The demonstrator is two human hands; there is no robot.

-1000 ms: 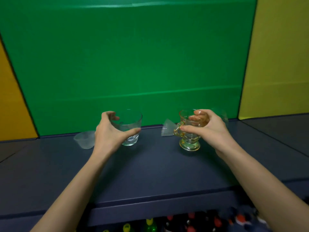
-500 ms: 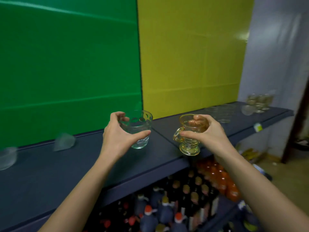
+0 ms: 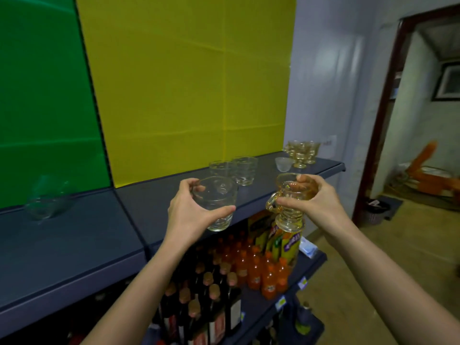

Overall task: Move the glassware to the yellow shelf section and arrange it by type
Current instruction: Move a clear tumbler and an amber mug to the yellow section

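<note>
Left hand point(image 3: 191, 215) around clear tumbler point(image 3: 216, 202), off the shelf point(image 3: 154, 205)

pale wall point(image 3: 323, 83), dark-framed doorway point(image 3: 388, 115), tan floor point(image 3: 398, 257)

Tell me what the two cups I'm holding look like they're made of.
The tumbler in the left hand looks like clear, colourless glass: the fingers show through its wall. The handled cup in the right hand looks like amber-tinted pressed glass, glossy, with a ribbed foot. Clear plastic can't be ruled out.
</note>
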